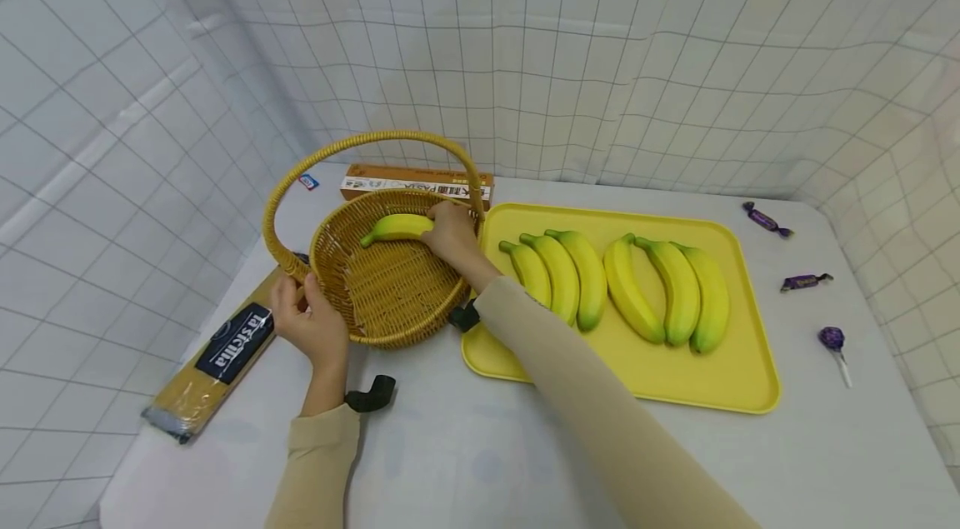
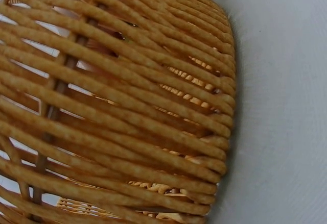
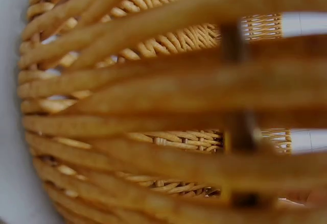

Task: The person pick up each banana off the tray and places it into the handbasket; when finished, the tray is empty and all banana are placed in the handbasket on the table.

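Big white table (image 1: 480, 446) under everything, tiled backdrop behind. Largest item on it: yellow tray (image 1: 742, 379) to the right, holding two bunches of three bananas (image 1: 558, 275) (image 1: 675, 291), all lying flat, side by side.

Next down: wicker basket (image 1: 382, 296) with the tall hoop handle (image 1: 360, 142), sitting just left of the tray, rim touching or nearly so. Inside, only one banana (image 1: 397, 227), up against the far wall, stem end pointing left.

Right hand (image 1: 452, 233) reached over the basket rim, fingers curled round the banana's right end. Looks like a lay-down in progress, so best bet: lower it till it rests on the weave before letting go, and keep it along the wall so later ones fit beside it.

Left hand (image 1: 303, 321) gripping the basket's near-left rim by the handle base, steadying it. Worth keeping that hold firm, light basket, easy to skid.

Both wrist views: nothing but close-up wicker.

Smaller stuff: two pasta boxes, one (image 1: 213, 358) left of the basket, one (image 1: 416, 182) behind it. Two purple candies (image 1: 765, 219) (image 1: 804, 281) and a lollipop (image 1: 832, 341) far right.
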### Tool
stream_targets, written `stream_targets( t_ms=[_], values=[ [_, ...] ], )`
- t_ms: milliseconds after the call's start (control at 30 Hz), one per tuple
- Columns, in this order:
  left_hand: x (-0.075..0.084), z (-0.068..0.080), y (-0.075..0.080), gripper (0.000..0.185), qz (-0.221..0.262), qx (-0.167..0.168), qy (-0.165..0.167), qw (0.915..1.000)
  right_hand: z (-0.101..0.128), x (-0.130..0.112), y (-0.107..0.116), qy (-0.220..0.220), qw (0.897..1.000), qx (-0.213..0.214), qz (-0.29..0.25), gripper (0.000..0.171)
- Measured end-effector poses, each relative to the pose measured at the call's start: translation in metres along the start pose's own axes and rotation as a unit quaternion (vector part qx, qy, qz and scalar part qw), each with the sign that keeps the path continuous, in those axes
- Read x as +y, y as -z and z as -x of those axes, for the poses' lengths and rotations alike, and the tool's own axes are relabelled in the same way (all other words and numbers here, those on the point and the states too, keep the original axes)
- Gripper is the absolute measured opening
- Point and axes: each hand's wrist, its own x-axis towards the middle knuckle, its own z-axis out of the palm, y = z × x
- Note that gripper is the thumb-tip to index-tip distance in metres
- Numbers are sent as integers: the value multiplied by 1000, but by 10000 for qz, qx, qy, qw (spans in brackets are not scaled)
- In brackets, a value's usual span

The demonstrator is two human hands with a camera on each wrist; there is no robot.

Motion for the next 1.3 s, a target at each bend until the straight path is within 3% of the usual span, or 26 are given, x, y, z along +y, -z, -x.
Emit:
stream_targets(
  t_ms=[433, 500, 600, 667, 733, 1000, 1300],
  values=[
    [0, 1, 0, 20, 10, -11, 27, 10000, 0, 0, -1, 48, 9997, 47, 253, 47],
    [0, 1, 0, 20, 35, -14, 34, 10000, 1, 0, -1, 74, 9997, 64, 225, 37],
    [0, 1, -1, 20, 74, -12, 12, 10000, 3, -1, 2, 150, 9994, 132, 278, 9],
    [-1, 1, -1, 20, 88, 1, -36, 10000, 6, -2, 4, 244, 9994, 200, 133, 30],
    [-2, 0, -2, 20, 77, 37, -93, 9999, 10, -3, 7, 377, 9989, 268, 58, 39],
    [0, -3, -4, 23, 36, 78, -185, 9998, 51, -4, 34, 929, 9929, 457, -580, 45],
    [-2, 0, -2, 21, 30, 70, -64, 10000, 97, 19, 63, 1150, 9857, 490, -1133, 47]
  ],
)
